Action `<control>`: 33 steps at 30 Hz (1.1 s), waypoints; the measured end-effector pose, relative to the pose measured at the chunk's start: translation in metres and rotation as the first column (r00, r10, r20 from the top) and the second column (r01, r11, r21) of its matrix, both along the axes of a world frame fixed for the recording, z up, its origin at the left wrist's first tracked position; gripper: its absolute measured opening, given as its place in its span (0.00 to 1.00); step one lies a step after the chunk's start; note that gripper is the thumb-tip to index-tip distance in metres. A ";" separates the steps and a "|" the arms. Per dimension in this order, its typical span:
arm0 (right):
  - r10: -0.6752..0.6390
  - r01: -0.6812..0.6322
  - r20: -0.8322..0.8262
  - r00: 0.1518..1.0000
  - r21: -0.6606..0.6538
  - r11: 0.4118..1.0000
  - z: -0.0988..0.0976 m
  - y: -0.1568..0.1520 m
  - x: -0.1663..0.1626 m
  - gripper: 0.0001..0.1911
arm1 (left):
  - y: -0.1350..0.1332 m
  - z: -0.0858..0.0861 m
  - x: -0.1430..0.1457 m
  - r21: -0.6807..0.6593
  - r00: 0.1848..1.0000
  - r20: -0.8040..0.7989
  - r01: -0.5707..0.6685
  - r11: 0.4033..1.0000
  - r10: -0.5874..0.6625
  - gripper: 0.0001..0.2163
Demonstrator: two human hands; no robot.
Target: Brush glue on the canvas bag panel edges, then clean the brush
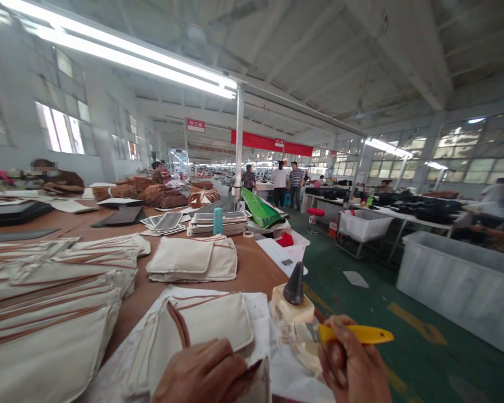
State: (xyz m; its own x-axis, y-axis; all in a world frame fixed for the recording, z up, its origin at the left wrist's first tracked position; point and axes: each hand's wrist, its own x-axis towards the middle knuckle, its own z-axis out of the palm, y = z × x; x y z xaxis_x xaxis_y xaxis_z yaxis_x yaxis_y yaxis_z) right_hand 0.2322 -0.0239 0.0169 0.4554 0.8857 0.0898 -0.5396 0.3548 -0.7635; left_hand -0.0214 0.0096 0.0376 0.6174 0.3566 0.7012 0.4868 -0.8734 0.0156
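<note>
Probably for control, we clamped the scraper (326,333) in our right fingers (353,342) beside the block (284,307); our left fingers (224,362) clamped the flap (256,378), apparently to steady it.

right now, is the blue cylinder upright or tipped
Upright: the blue cylinder stands on end, taller than wide, its long sides running vertically.

The bottom edge cuts off your left hand (205,369); its fingertips are hidden, so you cannot tell whether it grips the brown flap (254,382) beside it. Your right hand (353,361) is cropped below too, and the blade (301,334) of its yellow tool (372,334) is blurred. The pouch pile (50,350) runs off at left, the bin (457,291) at right. Overhead, the fan (196,33) is indistinct; lettering on the far banner (214,149) is too small to read.
</note>
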 end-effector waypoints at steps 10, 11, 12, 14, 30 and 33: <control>0.008 0.008 0.189 0.982 -0.086 0.996 0.018 -0.018 -0.022 0.12 | -0.017 -0.032 -0.008 0.125 0.970 -0.225 0.119 0.985 -0.088 0.06; 0.024 -0.003 0.224 0.974 -0.093 0.996 0.018 -0.019 -0.023 0.12 | -0.019 -0.031 -0.008 0.132 0.971 -0.217 0.133 0.982 -0.103 0.05; 0.040 -0.016 0.252 0.967 -0.097 0.995 0.018 -0.019 -0.025 0.11 | -0.020 -0.029 -0.008 0.141 0.971 -0.210 0.145 0.979 -0.114 0.05; 0.085 -0.059 0.298 0.951 -0.095 0.994 0.014 -0.020 -0.029 0.11 | -0.022 -0.028 -0.007 0.163 0.969 -0.212 0.160 0.974 -0.124 0.04; 0.174 -0.134 0.667 0.725 -0.111 0.985 0.014 -0.026 -0.016 0.10 | -0.025 -0.039 -0.016 0.262 0.971 -0.219 0.157 0.952 -0.099 0.03; 0.275 -0.247 0.785 0.555 -0.161 0.956 0.012 -0.026 -0.018 0.11 | -0.028 -0.036 -0.017 0.266 0.975 -0.212 0.130 0.955 -0.074 0.02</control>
